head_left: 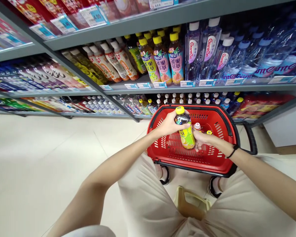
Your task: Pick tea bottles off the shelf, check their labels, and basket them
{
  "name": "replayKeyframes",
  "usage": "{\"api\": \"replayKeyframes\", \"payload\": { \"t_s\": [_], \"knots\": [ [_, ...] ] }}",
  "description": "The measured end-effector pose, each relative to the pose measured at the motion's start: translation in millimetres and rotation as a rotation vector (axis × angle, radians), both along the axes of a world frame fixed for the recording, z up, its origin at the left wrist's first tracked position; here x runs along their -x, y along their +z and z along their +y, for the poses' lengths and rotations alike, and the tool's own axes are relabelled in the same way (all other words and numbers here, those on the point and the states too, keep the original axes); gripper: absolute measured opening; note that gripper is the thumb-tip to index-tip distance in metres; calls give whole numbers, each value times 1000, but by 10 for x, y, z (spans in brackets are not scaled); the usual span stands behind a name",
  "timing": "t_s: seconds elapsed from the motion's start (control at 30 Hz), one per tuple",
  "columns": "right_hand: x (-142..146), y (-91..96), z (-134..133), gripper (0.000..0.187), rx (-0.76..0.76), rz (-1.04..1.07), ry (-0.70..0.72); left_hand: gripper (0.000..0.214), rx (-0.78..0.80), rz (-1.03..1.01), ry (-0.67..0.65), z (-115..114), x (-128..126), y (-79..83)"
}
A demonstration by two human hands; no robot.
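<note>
Over the red shopping basket (167, 154) I hold a tea bottle (186, 136) with a yellow cap, dark liquid and a yellow-green label. It is tilted slightly, its cap toward the shelf. My left hand (174, 124) is closed around its upper part, the thumb across the front. Against its lower right side rests my right hand (200, 139), with fingers curled partly behind it. Inside the basket, a white-capped bottle (197, 126) and a yellow-capped bottle (209, 132) show beyond my right hand, mostly hidden by it.
Ahead, a shelf (148, 86) carries Nestea bottles (160, 59), orange-labelled bottles (123, 61) and clear water bottles (207, 49). Small bottles line the lower shelf. The basket's black handle (250, 138) sticks out right. A pale yellow stool (187, 204) is between my legs.
</note>
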State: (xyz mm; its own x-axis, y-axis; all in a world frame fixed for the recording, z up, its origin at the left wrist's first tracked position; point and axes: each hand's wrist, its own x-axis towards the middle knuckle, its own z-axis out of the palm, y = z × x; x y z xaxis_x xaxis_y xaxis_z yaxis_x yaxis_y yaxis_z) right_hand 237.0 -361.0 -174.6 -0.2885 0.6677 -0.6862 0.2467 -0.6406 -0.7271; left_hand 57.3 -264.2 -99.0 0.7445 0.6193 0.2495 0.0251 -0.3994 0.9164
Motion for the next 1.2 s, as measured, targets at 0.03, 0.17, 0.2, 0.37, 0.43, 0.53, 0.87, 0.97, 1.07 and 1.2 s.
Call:
{"api": "replayKeyframes", "payload": {
  "t_s": [0.03,0.17,0.2,0.37,0.43,0.53,0.87,0.97,1.07,1.2],
  "knots": [
    [-2,-6,-4,82,0,1,3,50,0,2,-7,5,-1,-4],
    [-5,-34,-11,81,-8,7,11,48,-16,-5,-39,29,-3,-7],
    [-4,-40,-9,81,-12,5,12,48,-13,-9,-43,33,-3,-7],
    [20,-8,-2,80,-23,-24,8,48,-8,1,-33,41,-2,-9],
    [32,37,-5,78,-8,-24,15,48,-17,2,-32,42,-4,-11],
    [43,110,-12,77,14,-28,32,48,-29,-3,-36,40,-6,-5],
    [31,109,-24,80,8,-14,44,47,-32,-8,-37,29,0,8],
    [22,69,-23,81,24,-15,33,46,-30,-3,-40,30,-4,-4],
    [12,18,-18,82,30,-15,20,47,-30,-9,-45,32,-5,-5],
    [-7,-53,-10,80,26,-4,24,47,-29,-12,-45,35,-4,1]
  ]
}}
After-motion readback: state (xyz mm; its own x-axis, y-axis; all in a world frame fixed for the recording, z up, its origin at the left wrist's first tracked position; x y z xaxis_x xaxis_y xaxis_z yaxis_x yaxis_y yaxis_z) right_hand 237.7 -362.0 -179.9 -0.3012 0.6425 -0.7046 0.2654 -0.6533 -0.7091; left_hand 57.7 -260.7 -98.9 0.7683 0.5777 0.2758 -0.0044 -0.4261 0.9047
